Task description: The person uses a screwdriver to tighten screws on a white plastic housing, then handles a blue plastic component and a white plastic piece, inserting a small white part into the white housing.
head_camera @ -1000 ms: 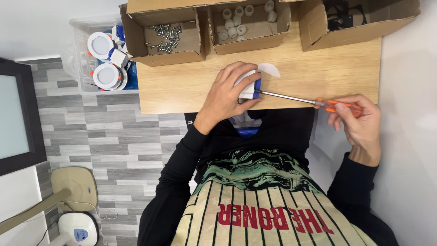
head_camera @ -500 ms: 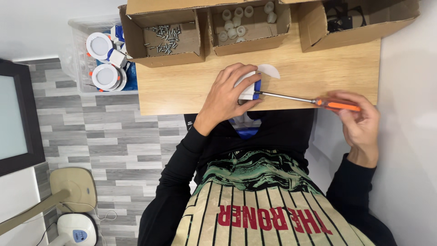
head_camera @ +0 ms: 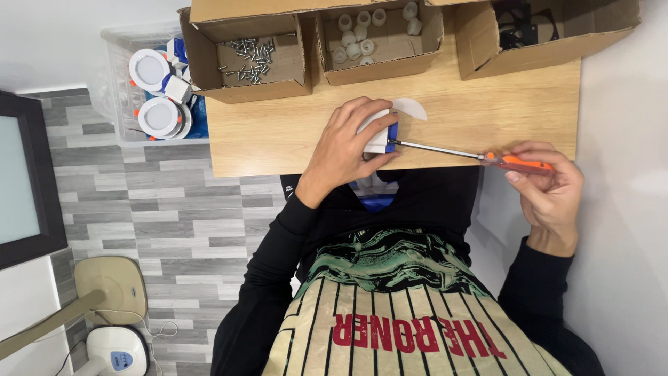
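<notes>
My left hand (head_camera: pixel 348 143) presses down on a small white and blue device (head_camera: pixel 381 134) near the front edge of the wooden table (head_camera: pixel 278 136). A white round disc (head_camera: pixel 410 108) sticks out from behind it. In my right hand (head_camera: pixel 546 184) is a screwdriver with an orange handle (head_camera: pixel 518 163). Its long metal shaft (head_camera: pixel 435 149) runs left, and the tip meets the blue side of the device.
Three open cardboard boxes line the table's far edge: one with screws (head_camera: pixel 254 59), one with small white caps (head_camera: pixel 369 35), one with dark parts (head_camera: pixel 522 31). A clear bin (head_camera: pixel 115 90) of round white lamps stands left of the table. A fan base (head_camera: pixel 111 348) sits on the floor.
My right hand has turned slightly around the orange handle and shifted a little; the screwdriver stays against the device. My left hand has not moved.
</notes>
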